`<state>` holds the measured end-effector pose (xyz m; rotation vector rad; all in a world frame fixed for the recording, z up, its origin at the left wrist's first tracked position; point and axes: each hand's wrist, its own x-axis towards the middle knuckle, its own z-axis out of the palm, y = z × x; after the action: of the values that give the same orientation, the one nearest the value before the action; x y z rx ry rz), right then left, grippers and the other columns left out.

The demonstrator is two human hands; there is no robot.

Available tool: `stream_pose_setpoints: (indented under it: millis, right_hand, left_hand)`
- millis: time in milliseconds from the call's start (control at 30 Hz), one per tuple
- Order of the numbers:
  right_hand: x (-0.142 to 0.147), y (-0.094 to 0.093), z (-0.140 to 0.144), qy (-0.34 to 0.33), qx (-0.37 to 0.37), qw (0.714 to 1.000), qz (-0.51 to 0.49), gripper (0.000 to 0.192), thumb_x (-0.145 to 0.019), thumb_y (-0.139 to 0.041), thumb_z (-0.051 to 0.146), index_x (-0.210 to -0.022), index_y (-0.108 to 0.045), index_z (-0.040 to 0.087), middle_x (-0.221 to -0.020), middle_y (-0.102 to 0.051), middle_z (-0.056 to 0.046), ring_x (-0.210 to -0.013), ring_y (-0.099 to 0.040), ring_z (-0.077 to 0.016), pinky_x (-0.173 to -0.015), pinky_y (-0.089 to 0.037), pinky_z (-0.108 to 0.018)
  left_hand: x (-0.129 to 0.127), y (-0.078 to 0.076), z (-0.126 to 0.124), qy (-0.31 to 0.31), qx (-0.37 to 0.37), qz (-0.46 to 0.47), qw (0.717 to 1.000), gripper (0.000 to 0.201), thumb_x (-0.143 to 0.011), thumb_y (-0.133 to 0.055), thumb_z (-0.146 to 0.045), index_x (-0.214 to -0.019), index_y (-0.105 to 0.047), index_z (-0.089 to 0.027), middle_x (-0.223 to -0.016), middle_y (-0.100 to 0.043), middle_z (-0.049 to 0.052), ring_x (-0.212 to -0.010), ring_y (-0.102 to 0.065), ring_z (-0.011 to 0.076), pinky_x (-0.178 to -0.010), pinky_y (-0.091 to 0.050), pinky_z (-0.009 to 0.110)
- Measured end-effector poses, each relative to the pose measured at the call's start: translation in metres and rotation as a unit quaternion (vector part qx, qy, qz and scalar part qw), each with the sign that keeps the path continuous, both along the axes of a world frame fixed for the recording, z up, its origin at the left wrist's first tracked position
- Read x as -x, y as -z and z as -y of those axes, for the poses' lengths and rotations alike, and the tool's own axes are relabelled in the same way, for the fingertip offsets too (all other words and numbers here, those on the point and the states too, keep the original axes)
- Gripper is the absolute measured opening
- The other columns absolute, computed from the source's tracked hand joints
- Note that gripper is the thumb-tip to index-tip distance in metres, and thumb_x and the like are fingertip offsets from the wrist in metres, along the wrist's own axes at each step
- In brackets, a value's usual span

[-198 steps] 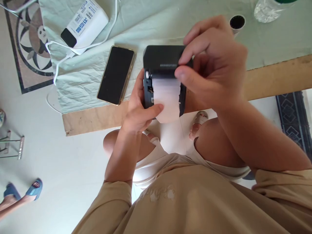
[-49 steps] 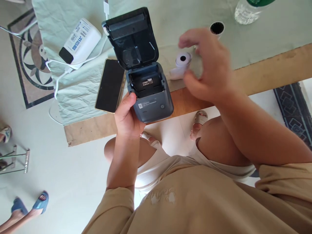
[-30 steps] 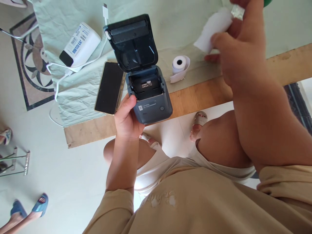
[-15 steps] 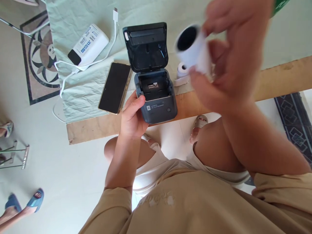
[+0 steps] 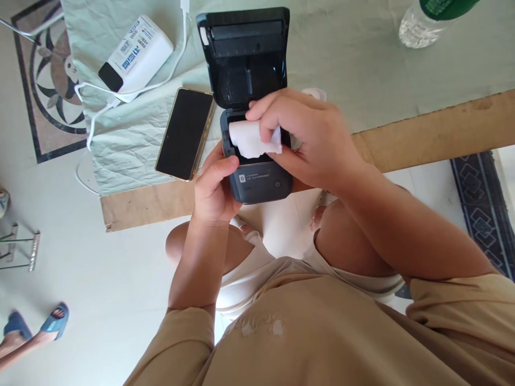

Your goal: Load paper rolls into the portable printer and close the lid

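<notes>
A dark label printer (image 5: 259, 185) with its lid (image 5: 247, 59) raised is gripped at its left side by my left hand (image 5: 215, 185), thumb along the front edge. Inside its compartment lies a white paper roll (image 5: 250, 138), partly covered by fingers. My right hand (image 5: 308, 136) closes on the right end of that roll, reaching in from the right. Behind the right hand, a second small white roll (image 5: 316, 94) on the table is mostly hidden.
A smartphone (image 5: 185, 134) lies left of the printer. Beyond it are a white power bank (image 5: 139, 56) and its white cable (image 5: 177, 69). A clear bottle (image 5: 420, 27) with a green label stands at the far right. Another person's slippered feet (image 5: 56, 321) show at lower left.
My right hand has brought the paper roll from the upper right down into the printer's open compartment. The left hand still grips the printer. The view has shifted slightly.
</notes>
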<state>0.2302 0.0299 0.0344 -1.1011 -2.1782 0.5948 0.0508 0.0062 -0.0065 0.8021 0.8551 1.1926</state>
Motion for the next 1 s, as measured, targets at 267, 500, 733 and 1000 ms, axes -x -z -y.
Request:
stream_pose_setpoints:
  millis: [267, 500, 733, 1000]
  right_hand:
    - [-0.007, -0.001, 0.007, -0.016, -0.074, 0.997, -0.033, 0.018, -0.087, -0.045, 0.016, -0.08, -0.057, 0.027, -0.104, -0.067, -0.002, -0.1, -0.062, -0.02, -0.092, -0.053, -0.04]
    - [-0.011, 0.025, 0.007, -0.07, -0.14, 0.986, -0.05, 0.014, -0.092, -0.053, 0.032, -0.086, -0.064, 0.026, -0.099, -0.067, 0.001, -0.095, -0.06, -0.0159, -0.09, -0.054, -0.038]
    - [-0.018, 0.03, 0.02, -0.074, -0.161, 0.983, -0.04, 0.012, -0.09, -0.056, 0.028, -0.093, -0.066, 0.022, -0.105, -0.067, -0.003, -0.102, -0.062, -0.0201, -0.096, -0.052, -0.044]
    - [-0.034, 0.05, -0.016, -0.21, -0.268, 0.938, -0.057, 0.021, -0.092, -0.046, 0.019, -0.112, -0.052, 0.016, -0.105, -0.056, 0.002, -0.103, -0.06, -0.0107, -0.094, -0.056, -0.028]
  left_hand:
    - [-0.01, 0.001, -0.003, -0.061, -0.008, 0.033, 0.998, 0.015, -0.076, -0.066, -0.035, -0.073, -0.065, -0.02, -0.081, -0.071, 0.005, -0.119, -0.064, 0.0312, -0.098, -0.055, 0.04]
    - [-0.01, 0.013, -0.008, -0.046, -0.091, -0.011, 0.995, 0.038, -0.065, -0.083, -0.043, -0.098, -0.072, -0.027, -0.078, -0.069, 0.0, -0.101, -0.064, 0.0308, -0.088, -0.05, 0.041]
    - [0.0, 0.025, -0.019, 0.01, -0.151, -0.052, 0.987, 0.046, -0.063, -0.086, -0.044, -0.1, -0.069, -0.025, -0.085, -0.07, -0.001, -0.081, -0.059, 0.0215, -0.08, -0.052, 0.038]
    - [-0.005, 0.016, -0.026, 0.054, -0.165, -0.041, 0.984, 0.02, -0.072, -0.071, -0.033, -0.089, -0.068, -0.023, -0.091, -0.069, -0.001, -0.103, -0.054, 0.0246, -0.109, -0.047, 0.049]
